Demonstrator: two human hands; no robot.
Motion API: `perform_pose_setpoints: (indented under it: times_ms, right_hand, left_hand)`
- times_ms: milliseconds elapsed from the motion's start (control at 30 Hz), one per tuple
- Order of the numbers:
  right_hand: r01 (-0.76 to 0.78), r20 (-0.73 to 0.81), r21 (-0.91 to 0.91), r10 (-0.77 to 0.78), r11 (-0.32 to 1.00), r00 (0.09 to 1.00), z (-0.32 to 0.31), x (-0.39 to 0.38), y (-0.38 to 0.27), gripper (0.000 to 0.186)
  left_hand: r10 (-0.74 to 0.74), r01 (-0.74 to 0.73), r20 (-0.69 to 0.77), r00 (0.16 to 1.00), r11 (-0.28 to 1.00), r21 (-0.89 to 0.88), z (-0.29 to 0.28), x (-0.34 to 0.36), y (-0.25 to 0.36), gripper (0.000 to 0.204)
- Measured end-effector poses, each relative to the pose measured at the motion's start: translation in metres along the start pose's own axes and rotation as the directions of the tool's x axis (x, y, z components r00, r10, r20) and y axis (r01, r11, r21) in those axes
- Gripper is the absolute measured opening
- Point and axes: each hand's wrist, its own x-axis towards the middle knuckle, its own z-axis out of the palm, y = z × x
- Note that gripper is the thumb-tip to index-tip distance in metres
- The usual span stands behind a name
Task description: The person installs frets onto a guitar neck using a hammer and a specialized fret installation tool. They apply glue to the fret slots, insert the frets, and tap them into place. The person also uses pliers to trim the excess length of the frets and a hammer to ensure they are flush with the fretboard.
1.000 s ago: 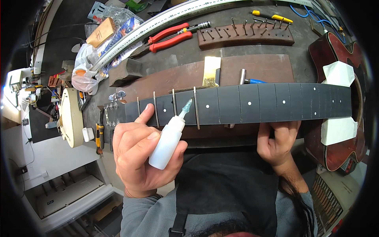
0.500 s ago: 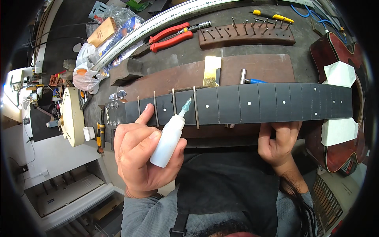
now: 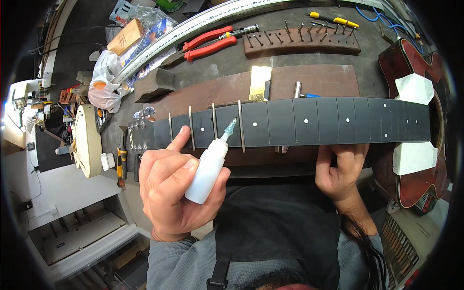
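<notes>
My left hand (image 3: 169,193) is closed around a small white squeeze bottle (image 3: 207,174) with a translucent bluish nozzle. The nozzle tip points up over the dark fretboard (image 3: 285,123), between two raised metal frets. My left index finger is stretched against the fretboard near the headstock (image 3: 140,135). Several frets stand in the slots at the headstock end and stick out past the edges; the slots farther right hold none. My right hand (image 3: 340,171) grips the neck from its near edge, fingertips hidden beneath it. The red guitar body (image 3: 408,186) lies at the right, with white paper pieces (image 3: 413,158) beside the fretboard end.
Behind the neck lie a brown board (image 3: 319,79), a brass-coloured plate (image 3: 260,82) and a blue-handled tool (image 3: 311,95). Farther back are red-handled pliers (image 3: 210,48), a wooden block of fret pieces (image 3: 302,46) and a long metal ruler (image 3: 193,26). A cream guitar body (image 3: 87,140) stands left.
The neck has shifted slightly away from me, and the guitar body has moved up a little with it. The bottle stays in my left hand, almost in the same place.
</notes>
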Motion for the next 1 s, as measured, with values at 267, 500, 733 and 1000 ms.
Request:
perform_pose_setpoints:
  times_ms: [267, 500, 733, 1000]
  right_hand:
    - [0.010, -0.036, -0.003, -0.011, 1.000, 0.999, 0.004, 0.000, 0.003, 0.041]
    - [0.026, -0.045, 0.006, -0.025, 1.000, 0.999, 0.004, 0.002, 0.004, 0.040]
    - [0.005, -0.021, 0.004, -0.005, 1.000, 1.000, 0.001, 0.002, 0.000, 0.039]
    - [-0.001, -0.052, 0.008, 0.001, 1.000, 0.999, 0.004, 0.000, 0.003, 0.040]
  left_hand:
    - [0.004, -0.004, 0.002, 1.000, 1.000, 0.013, 0.001, 0.001, -0.001, 0.049]
    - [0.001, -0.001, 0.013, 1.000, 1.000, 0.013, 0.000, 0.000, 0.000, 0.049]
    - [0.012, -0.013, 0.014, 1.000, 1.000, 0.018, -0.002, -0.003, 0.005, 0.049]
    - [-0.002, 0.002, 0.003, 1.000, 1.000, 0.017, -0.002, -0.010, 0.008, 0.049]
